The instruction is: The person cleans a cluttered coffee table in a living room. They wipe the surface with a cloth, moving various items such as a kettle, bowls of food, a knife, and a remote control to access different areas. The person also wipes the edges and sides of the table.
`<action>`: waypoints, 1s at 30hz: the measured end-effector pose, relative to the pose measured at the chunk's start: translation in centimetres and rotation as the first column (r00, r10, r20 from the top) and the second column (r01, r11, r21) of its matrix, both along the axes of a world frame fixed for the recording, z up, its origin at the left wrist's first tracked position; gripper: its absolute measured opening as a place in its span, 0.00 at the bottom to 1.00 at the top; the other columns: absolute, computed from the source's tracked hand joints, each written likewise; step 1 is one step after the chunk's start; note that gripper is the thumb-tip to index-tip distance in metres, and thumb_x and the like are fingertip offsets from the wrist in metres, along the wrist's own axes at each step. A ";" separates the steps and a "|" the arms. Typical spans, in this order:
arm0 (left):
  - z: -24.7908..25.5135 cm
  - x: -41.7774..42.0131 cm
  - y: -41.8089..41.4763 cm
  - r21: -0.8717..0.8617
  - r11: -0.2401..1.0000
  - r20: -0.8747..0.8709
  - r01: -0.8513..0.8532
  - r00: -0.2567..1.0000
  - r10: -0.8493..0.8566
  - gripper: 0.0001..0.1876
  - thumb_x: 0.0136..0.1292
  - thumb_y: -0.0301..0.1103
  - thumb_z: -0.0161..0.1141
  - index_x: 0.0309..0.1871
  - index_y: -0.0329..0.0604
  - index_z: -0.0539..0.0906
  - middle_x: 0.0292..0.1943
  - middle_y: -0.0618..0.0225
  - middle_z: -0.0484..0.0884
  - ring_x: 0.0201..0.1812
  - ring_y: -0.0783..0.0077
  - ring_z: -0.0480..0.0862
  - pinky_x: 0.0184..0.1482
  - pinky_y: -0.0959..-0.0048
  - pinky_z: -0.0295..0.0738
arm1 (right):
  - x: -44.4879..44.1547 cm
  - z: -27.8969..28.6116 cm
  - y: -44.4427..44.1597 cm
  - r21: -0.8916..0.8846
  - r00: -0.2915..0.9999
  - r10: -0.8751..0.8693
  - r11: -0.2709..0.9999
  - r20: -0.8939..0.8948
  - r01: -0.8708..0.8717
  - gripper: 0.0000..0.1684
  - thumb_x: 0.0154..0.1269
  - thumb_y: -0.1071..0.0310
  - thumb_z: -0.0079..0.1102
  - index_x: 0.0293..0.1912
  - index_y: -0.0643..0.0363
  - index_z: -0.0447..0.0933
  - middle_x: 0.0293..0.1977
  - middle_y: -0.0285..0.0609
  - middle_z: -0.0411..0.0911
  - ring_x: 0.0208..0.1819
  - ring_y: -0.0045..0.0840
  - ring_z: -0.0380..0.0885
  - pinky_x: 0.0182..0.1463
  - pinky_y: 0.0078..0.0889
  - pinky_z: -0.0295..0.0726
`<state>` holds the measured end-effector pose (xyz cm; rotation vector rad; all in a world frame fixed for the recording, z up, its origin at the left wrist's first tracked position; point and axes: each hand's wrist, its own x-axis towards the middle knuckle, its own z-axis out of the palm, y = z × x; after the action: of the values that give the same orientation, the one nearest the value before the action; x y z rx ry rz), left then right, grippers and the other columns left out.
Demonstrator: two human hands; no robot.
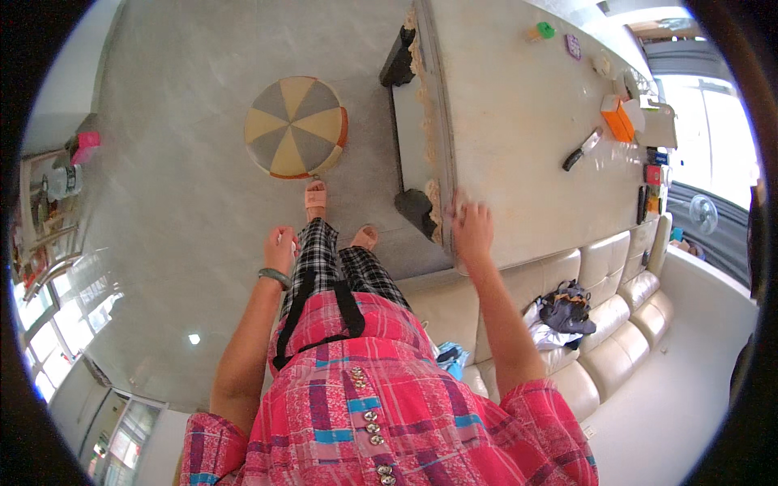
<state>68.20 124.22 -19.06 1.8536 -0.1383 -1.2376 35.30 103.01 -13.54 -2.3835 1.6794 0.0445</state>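
My left hand (279, 248) hangs beside my left thigh, a bracelet on its wrist. Its fingers are curled around something small and white, mostly hidden. At the near left corner of a pale-topped table (510, 121), my right hand (474, 228) is over the edge, palm down and blurred; whether it holds anything cannot be made out. Farther along the tabletop lies a kitchen knife (582, 149) with a black handle. Beyond it are an orange box (618, 119), a green-lidded container (543, 31) and a small purple item (572, 46).
A round stool (294, 126) with grey and cream wedges stands on the floor ahead of my feet. A cream leather sofa (556, 273) runs along the table's near side, with a dark bag (565, 308) on it. A pink object (85, 147) is at the far left.
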 end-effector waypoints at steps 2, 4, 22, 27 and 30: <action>-0.6 -2.0 1.0 0.000 1.000 -0.025 -0.027 0.999 0.027 0.10 0.63 0.40 0.50 0.36 0.43 0.72 0.21 0.71 0.73 0.21 0.79 0.72 0.22 0.78 0.68 | -3.4 0.2 4.7 0.029 1.000 0.006 1.000 0.009 -0.007 0.13 0.49 0.70 0.59 0.37 0.57 0.69 0.37 0.46 0.69 0.42 0.41 0.68 0.46 0.41 0.69; -0.9 -3.4 1.7 -0.026 0.997 -0.048 -0.077 0.996 0.076 0.11 0.63 0.41 0.50 0.35 0.43 0.72 0.21 0.71 0.73 0.21 0.79 0.72 0.23 0.78 0.67 | -5.4 0.7 7.6 0.042 0.999 -0.029 0.999 0.045 0.027 0.15 0.46 0.71 0.61 0.36 0.57 0.69 0.36 0.45 0.69 0.41 0.41 0.67 0.45 0.41 0.69; -0.3 -1.8 3.3 0.012 0.977 0.018 -0.211 0.977 0.211 0.11 0.62 0.43 0.50 0.36 0.45 0.72 0.23 0.72 0.73 0.25 0.78 0.74 0.26 0.76 0.70 | 4.4 -1.3 -8.1 -0.205 0.959 0.278 0.943 0.057 -0.261 0.15 0.49 0.62 0.64 0.35 0.55 0.70 0.35 0.42 0.69 0.41 0.37 0.68 0.44 0.38 0.68; -1.1 0.4 1.9 0.024 0.965 -0.019 -0.262 0.965 0.263 0.11 0.62 0.43 0.51 0.36 0.46 0.73 0.24 0.73 0.73 0.25 0.77 0.74 0.26 0.76 0.70 | 8.9 -1.3 -13.0 -0.203 0.975 0.221 0.956 0.030 -0.211 0.14 0.47 0.68 0.62 0.36 0.54 0.70 0.36 0.41 0.70 0.42 0.36 0.68 0.46 0.37 0.68; -1.1 2.0 -0.2 0.023 0.963 -0.025 -0.270 0.962 0.270 0.12 0.62 0.44 0.52 0.36 0.45 0.73 0.24 0.72 0.74 0.25 0.77 0.74 0.26 0.76 0.70 | 10.9 -1.6 -16.3 -0.231 0.976 0.217 0.948 -0.036 -0.219 0.15 0.46 0.67 0.63 0.36 0.53 0.71 0.36 0.40 0.70 0.43 0.35 0.68 0.45 0.37 0.68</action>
<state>70.19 124.04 -20.16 1.8020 0.1394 -1.0764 46.15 86.66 -15.13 -2.7384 1.4895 -0.1119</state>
